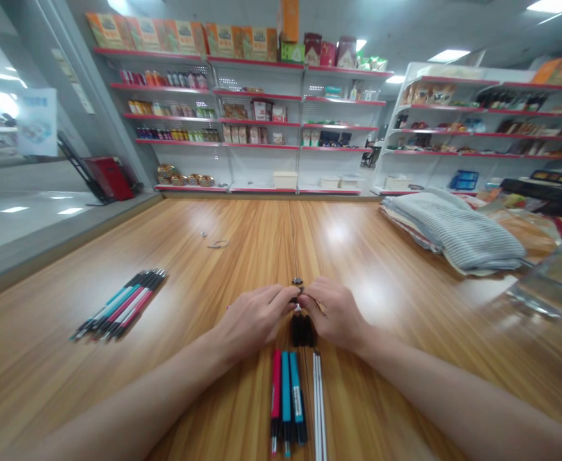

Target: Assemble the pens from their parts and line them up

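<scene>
My left hand [254, 318] and my right hand [333, 310] meet at the middle of the wooden table [213, 288], fingers pinched together on a small dark pen part [297, 291] that I cannot make out well. A small black piece [297, 280] lies just beyond the fingertips. Below the hands sit small black pieces [302, 330]. Nearer to me lie a red pen barrel [275, 397], two teal barrels [291, 397] and thin white refills [318, 403], side by side.
A bundle of several assembled pens [122, 304] lies to the left. Folded striped cloths [458, 234] are stacked at the right, with clear packaging [550, 282] beside them. A bit of wire [217, 244] lies further out. Stocked store shelves [261, 121] stand behind the table.
</scene>
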The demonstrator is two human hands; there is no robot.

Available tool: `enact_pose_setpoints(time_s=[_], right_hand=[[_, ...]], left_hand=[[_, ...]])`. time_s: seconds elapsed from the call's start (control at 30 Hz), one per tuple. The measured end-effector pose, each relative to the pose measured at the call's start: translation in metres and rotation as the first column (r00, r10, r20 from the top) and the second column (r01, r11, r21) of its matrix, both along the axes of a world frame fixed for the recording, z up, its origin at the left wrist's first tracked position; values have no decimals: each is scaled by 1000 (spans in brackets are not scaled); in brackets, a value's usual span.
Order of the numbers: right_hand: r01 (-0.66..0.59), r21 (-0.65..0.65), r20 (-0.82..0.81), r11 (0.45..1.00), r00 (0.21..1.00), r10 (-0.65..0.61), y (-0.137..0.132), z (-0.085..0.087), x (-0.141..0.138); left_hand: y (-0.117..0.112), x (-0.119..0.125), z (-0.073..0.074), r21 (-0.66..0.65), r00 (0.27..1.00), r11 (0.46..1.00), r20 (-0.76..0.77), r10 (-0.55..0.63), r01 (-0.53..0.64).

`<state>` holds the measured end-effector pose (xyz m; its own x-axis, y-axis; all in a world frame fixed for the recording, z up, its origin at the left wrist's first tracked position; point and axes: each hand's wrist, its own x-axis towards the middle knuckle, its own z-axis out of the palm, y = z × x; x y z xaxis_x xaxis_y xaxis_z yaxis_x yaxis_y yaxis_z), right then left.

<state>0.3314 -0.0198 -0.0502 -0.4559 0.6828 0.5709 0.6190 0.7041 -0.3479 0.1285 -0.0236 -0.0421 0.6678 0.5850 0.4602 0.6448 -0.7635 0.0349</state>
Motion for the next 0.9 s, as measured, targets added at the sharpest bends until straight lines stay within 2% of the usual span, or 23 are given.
enact_pose_setpoints(time_s=[0.13,0.3,0.63,0.77,0.9], right_hand=[[-5,13,24,1000,1000,4,-1,0,0],[-27,53,22,998,999,26,-2,1,-1],[-22,49,-33,999,999,24,-2,0,-1],[32,23,-125,999,992,-29,1,2,2],[123,-91,-255,988,956,-143,12,-2,9]], left_hand=[[-2,2,2,17,1000,1000,-7,20,-20],[-1,1,0,19,1000,1000,-14,-25,26],[1,-3,-4,8,1000,1000,-20,9,-9],[5,-7,-4,-39,998,997,10,66,-66],[2,-7,1,-62,992,990,-45,121,-123]])
